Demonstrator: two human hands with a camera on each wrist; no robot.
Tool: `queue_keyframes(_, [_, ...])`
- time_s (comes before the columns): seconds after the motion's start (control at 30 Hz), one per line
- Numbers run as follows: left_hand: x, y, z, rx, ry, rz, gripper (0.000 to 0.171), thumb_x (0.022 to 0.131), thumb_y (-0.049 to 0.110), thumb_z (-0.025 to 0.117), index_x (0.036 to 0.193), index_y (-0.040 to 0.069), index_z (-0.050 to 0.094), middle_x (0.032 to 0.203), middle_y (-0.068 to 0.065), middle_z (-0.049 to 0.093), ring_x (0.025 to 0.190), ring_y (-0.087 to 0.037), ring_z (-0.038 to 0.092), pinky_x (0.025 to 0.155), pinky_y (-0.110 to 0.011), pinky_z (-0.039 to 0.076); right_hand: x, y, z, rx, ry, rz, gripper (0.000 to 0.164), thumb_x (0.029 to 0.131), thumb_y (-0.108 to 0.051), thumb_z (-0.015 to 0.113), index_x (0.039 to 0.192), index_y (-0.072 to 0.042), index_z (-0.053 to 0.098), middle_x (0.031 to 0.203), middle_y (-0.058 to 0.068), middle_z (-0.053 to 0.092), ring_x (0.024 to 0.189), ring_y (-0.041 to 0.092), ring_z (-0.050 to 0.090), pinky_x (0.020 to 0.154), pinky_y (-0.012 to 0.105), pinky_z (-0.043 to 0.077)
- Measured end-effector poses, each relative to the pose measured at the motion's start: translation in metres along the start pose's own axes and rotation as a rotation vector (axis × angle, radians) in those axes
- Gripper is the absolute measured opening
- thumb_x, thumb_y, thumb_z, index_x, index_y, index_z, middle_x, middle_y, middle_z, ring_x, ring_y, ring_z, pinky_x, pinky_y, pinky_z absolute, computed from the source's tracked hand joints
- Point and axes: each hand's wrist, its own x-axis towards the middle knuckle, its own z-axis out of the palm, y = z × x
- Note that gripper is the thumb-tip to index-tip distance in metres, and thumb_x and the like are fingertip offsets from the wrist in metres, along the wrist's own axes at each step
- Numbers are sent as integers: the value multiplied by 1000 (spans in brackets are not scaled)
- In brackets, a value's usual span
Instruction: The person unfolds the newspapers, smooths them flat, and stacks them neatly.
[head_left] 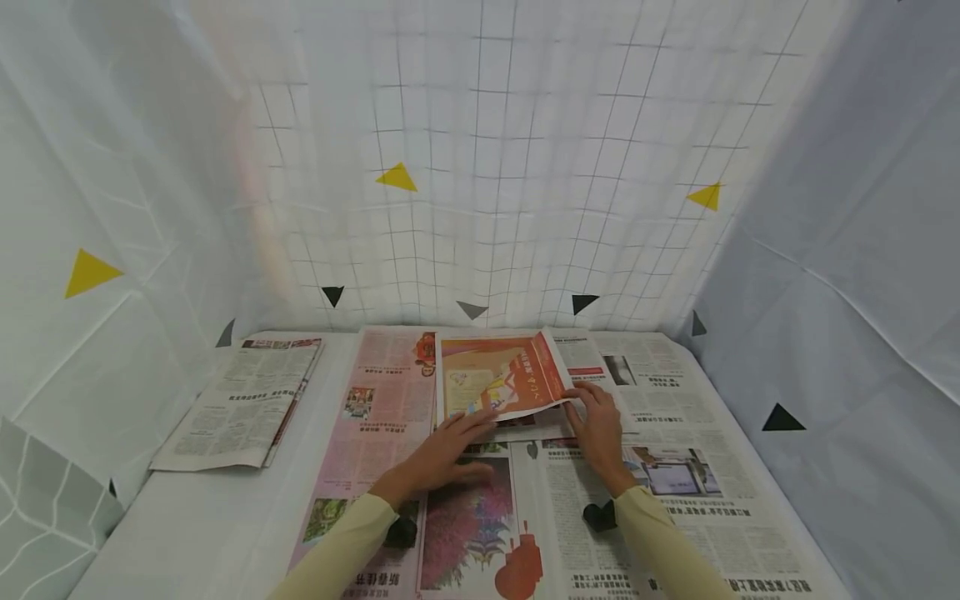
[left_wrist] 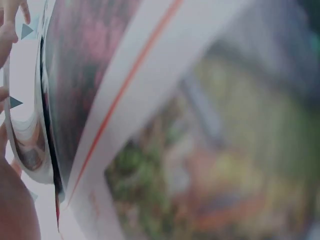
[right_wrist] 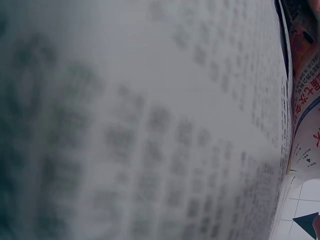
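The orange-printed sheet (head_left: 502,367) lies at the far middle, on top of spread newspapers (head_left: 360,458). At its near edge, the left hand (head_left: 438,458) rests with fingers extended, thumb apart, gripping nothing; the right hand (head_left: 600,429) pinches its near right corner. Both sleeves (head_left: 341,546) hide parts of the spread. Well left lies a folded newspaper stack (head_left: 240,408); a gridded white wall (head_left: 517,167) closes the far side.

The orange-printed newspaper sheet (head_left: 480,367) before you lies on larger spread newspapers (head_left: 360,458), its illustrated face up, its right side lifted and bent, its near right corner pinched in your right hand (head_left: 602,429).
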Motion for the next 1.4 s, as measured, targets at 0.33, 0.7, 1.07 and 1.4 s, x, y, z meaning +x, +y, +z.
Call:
queue_keyframes(0.33, [1,-10,-10,-98,182,-143,35,110,14,46,143,5,54,161,-12,45,124,-30,64,118,-57,40,1,-3,2,-19,23,-26,17,87,-8,81,104,-6,76,129,20,67,118,44,61,90,63,52])
queue_keyframes(0.7, [-1,-23,-15,-2,307,-377,29,110,10,45,134,5,61,115,-12,73,98,-28,71,88,-49,57,1,-1,-3,-52,7,-46,19,86,-9,83,104,-7,76,128,18,68,118,43,61,93,65,50])
queue_keyframes(1.07, [-11,-36,-20,79,81,-325,41,108,10,48,148,5,54,157,-17,51,149,-47,41,120,-70,29,9,-1,-9,7,-17,-128,21,86,-8,82,106,-7,75,124,16,71,116,37,62,100,65,46])
queue_keyframes(1.4, [-14,-44,-21,91,9,-403,48,109,19,47,157,16,45,165,-7,41,158,-42,27,126,-71,14,18,-6,-14,124,-46,-214,20,88,-7,80,107,-10,73,116,9,74,122,32,58,107,58,42])
